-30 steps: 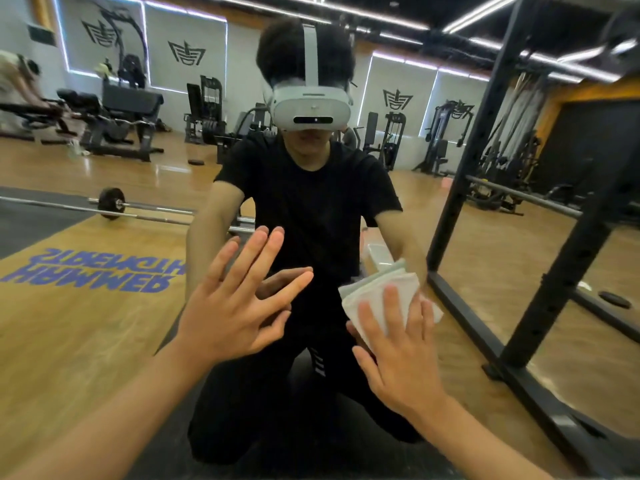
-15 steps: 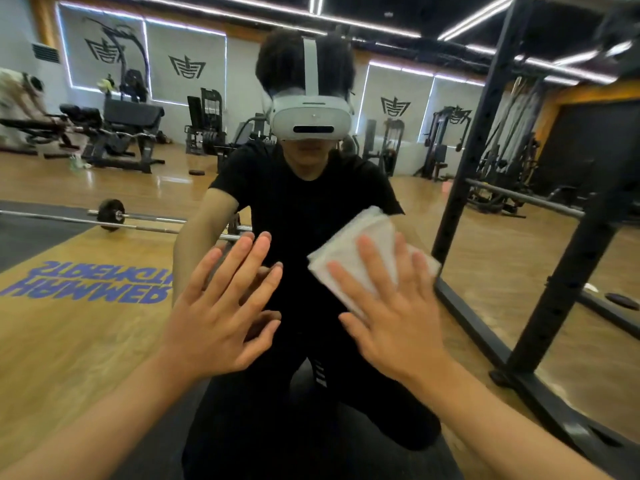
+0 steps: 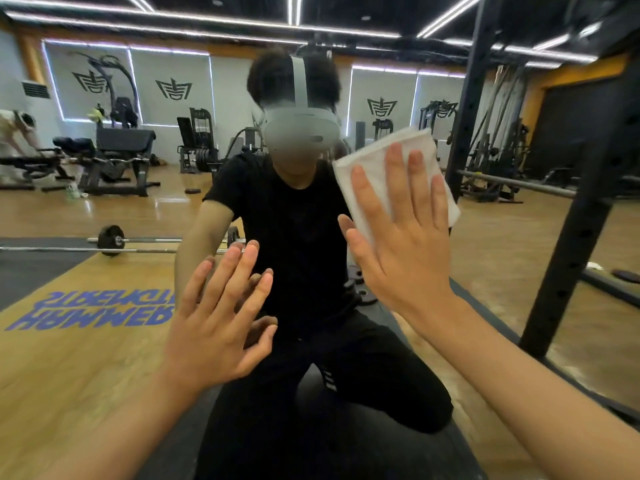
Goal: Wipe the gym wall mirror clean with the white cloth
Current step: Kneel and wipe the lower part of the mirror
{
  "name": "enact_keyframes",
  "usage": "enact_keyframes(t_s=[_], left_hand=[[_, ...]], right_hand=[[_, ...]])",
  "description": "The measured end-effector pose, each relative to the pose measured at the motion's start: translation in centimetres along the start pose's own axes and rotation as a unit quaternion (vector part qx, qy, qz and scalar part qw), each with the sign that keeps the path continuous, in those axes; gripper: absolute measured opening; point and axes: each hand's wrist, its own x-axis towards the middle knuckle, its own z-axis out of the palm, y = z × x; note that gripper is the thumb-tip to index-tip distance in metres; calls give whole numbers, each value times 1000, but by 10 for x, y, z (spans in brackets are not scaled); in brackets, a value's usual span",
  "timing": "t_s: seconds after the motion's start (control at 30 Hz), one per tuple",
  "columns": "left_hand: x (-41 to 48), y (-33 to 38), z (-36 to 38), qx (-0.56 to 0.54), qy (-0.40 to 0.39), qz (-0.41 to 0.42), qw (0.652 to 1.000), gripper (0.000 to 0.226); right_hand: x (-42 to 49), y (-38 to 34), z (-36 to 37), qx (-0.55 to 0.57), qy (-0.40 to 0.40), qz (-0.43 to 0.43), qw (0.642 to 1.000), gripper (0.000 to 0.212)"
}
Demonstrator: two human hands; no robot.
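Moved: the right hand (image 3: 405, 244) and the cloth (image 3: 377, 168) have climbed the mirror (image 3: 86, 209) from low centre to upper right. They now sit beside the reflected headset (image 3: 301, 129). The left hand (image 3: 214, 323) has stayed low, left of centre.
Right hand: flat, with straight, spread fingers pressing the cloth against the glass.
Left hand: flat too, fingers spread and tips up, and it holds nothing. Reflected fingertips peek out just behind it, so it seems to touch the glass.
Cloth: white and folded, lying on the mirror under the right hand. Its top and side edges show, while its lower part is covered by the palm and fingers.
Mirror: it fills the view and none of its edges are visible. Marks or streaks on it cannot be made out.
Reflection (image 3: 294, 237): a kneeling person in black. The face is blurred below the headset, and the reflected hands are almost wholly hidden behind the real ones.
Forearms: both are cut off by the bottom edge.
Floor lettering (image 3: 86, 310): blue and mirror-reversed, with its right end covered by the left hand.
Rack (image 3: 571, 237): black uprights at the right, cut off at the top and at the side.
Barbell (image 3: 110, 240): it lies on the reflected floor, its right end hidden behind the reflection.
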Motion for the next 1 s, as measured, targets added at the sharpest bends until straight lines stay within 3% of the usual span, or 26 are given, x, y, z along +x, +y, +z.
enact_keyframes(t_s=[0.13, 0.3, 0.43, 0.6, 0.67, 0.73, 0.9, 1.0], left_hand=[[2, 1, 0, 6, -6, 0, 1000, 75], [0, 0, -1, 3, -6, -1, 1000, 77], [0, -1, 0, 6, -10, -2, 1000, 76], [3, 1, -1, 11, -2, 1, 1000, 74], [4, 0, -1, 14, -6, 5, 1000, 75], [2, 0, 0, 21, -9, 5, 1000, 76], [2, 0, 0, 13, -6, 1, 1000, 76], [1, 0, 0, 12, -15, 0, 1000, 77]], right_hand=[[-22, -4, 0, 8, -31, 41, 999, 66], [2, -64, 0, 63, -28, 59, 996, 62], [-33, -65, 10, 78, -50, -17, 996, 62], [-175, -16, 30, 9, -161, -126, 979, 63], [-206, -3, 24, 14, -191, -133, 972, 59], [-189, 0, 15, 39, -183, -103, 977, 56], [-40, -28, -1, 70, -78, 29, 994, 61], [-23, -47, 5, 74, -43, 17, 996, 61]])
